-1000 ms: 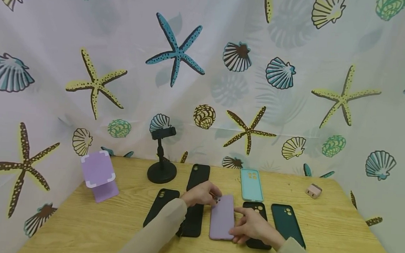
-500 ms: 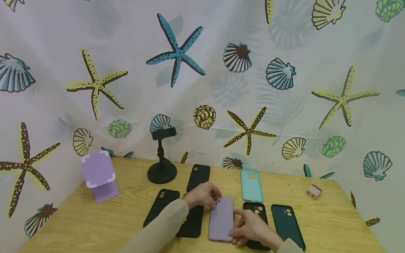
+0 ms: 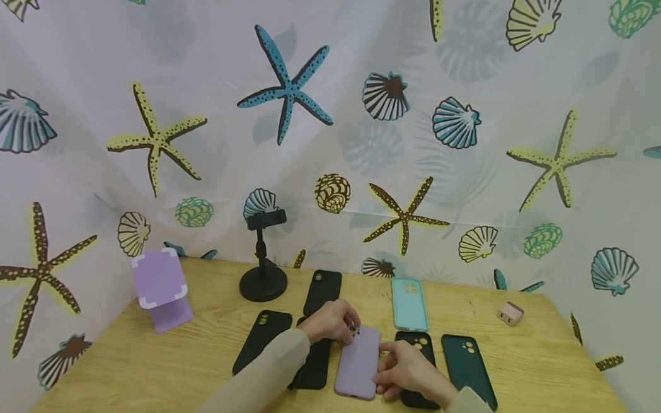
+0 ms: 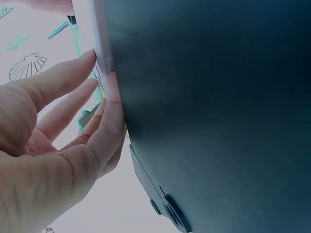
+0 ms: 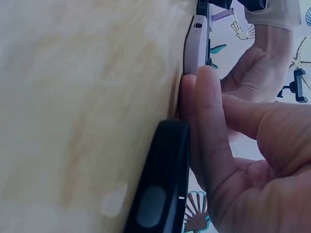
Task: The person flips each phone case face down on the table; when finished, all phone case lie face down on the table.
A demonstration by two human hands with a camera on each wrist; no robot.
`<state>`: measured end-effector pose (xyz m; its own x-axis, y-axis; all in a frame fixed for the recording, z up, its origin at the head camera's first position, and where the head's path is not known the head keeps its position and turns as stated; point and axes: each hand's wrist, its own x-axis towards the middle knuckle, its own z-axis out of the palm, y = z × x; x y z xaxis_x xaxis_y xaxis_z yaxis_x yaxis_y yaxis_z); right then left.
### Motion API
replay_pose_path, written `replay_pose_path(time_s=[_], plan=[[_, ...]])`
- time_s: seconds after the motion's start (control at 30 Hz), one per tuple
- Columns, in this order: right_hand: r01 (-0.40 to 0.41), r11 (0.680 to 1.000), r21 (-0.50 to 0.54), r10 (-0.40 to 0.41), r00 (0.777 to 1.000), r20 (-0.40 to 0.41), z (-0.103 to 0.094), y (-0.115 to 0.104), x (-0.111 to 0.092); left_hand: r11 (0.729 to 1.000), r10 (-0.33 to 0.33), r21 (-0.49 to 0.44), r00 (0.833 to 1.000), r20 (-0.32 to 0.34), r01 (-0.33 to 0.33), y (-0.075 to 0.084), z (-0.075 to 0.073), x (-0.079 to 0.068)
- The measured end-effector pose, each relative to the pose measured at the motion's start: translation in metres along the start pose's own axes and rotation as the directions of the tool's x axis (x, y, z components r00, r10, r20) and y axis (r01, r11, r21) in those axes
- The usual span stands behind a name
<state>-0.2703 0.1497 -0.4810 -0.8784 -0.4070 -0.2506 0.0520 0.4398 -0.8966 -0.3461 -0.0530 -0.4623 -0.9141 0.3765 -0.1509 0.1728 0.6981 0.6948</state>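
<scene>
A light purple phone case [image 3: 357, 363] lies flat at the middle of the table, camera cutouts at its far end. My left hand [image 3: 332, 320] holds its far left corner with thumb and curled fingers; in the left wrist view the thumb [image 4: 80, 68] meets its pale edge. My right hand [image 3: 406, 369] holds the near right edge between forefinger and thumb, partly over a black phone case [image 3: 428, 351]. Beneath my left wrist lies another black phone case [image 3: 316, 370], which fills much of the left wrist view.
More black phone cases [image 3: 269, 329] lie to the left and behind. A light blue case [image 3: 409, 306] is at the back, a dark green case [image 3: 470, 370] at the right. A black phone stand [image 3: 263, 282], a purple stand [image 3: 161, 278] and a pink charger plug [image 3: 511, 313] stand around.
The purple phone case has slid a little left and toward me and turned slightly, its near end swinging left. Both hands have stayed at its edges.
</scene>
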Motion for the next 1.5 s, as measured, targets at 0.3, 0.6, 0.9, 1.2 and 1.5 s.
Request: replay_pose_path(time_s=[0.3,0.6,0.9,1.2,1.5], plan=[[-0.009,1.0,-0.024,0.009,1.0,-0.026,0.0,0.0,0.006,1.0,-0.013,0.019,1.0,-0.005,0.013,-0.001,0.002,-0.001],[0.039,0.999,-0.02,-0.04,0.999,-0.029,-0.011,0.0,0.003,0.999,-0.041,-0.013,0.999,-0.005,0.041,0.001,0.0,-0.002],[0.073,0.996,-0.058,-0.076,0.996,-0.049,-0.048,0.008,-0.014,0.984,0.079,-0.156,0.997,-0.023,-0.082,0.015,0.006,-0.005],[0.104,0.988,-0.113,-0.113,0.99,-0.079,-0.073,0.023,-0.037,0.98,0.142,-0.139,0.99,-0.023,-0.144,0.029,0.025,0.003],[0.057,0.993,-0.103,-0.065,0.995,-0.072,-0.09,0.037,-0.05,0.984,0.15,-0.102,0.989,0.009,-0.148,0.045,0.043,0.013]])
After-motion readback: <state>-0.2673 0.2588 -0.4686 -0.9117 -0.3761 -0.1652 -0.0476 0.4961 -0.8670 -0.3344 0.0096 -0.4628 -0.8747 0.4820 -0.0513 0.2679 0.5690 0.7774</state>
